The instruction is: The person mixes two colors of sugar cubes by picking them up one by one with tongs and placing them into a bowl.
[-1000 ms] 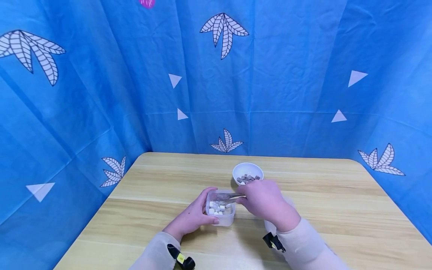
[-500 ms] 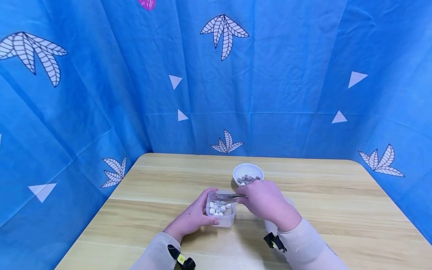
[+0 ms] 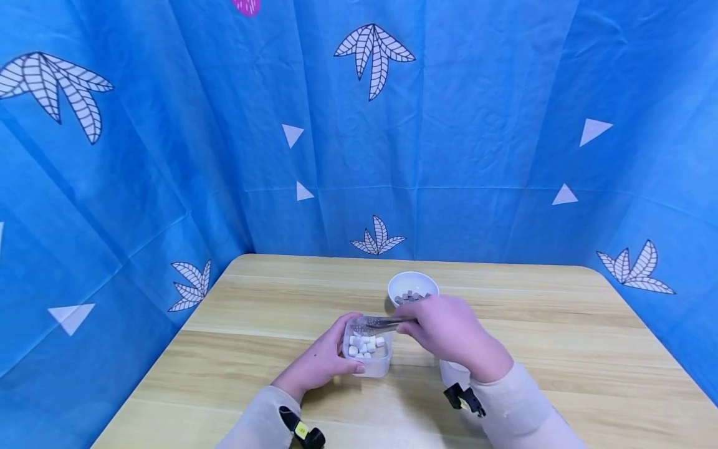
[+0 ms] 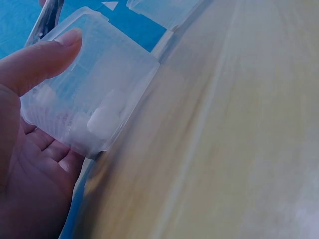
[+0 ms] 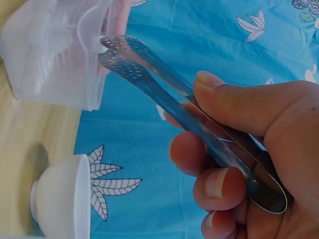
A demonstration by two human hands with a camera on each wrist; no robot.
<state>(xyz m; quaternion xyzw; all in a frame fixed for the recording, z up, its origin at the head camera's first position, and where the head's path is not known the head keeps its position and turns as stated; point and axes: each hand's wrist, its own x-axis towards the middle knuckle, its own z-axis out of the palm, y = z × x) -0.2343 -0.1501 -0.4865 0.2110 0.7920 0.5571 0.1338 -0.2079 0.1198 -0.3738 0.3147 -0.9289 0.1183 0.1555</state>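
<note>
My left hand (image 3: 318, 360) grips a clear plastic container (image 3: 374, 369) on the wooden table, thumb on its near side and fingers around the left. White marshmallow-like pieces (image 3: 364, 345) lie inside it. My right hand (image 3: 451, 333) holds metal tongs (image 5: 174, 114) with perforated tips, pinched between thumb and curled fingers. In the right wrist view, a small white piece (image 5: 100, 44) shows at the tongs' tips, by the container's rim. The head view has the tips above the pieces, over the container's back part.
A white bowl (image 3: 396, 282) with several greyish-brown cubes (image 3: 412, 297) stands behind my right hand. A second translucent container (image 3: 453, 374) is partly hidden under my right forearm. Blue patterned curtain (image 3: 477, 156) surrounds the wooden table (image 3: 572, 349).
My right hand has moved slightly right, and the tongs have lifted from among the white pieces, their tips closer together than a second ago. My left hand stays on the container.
</note>
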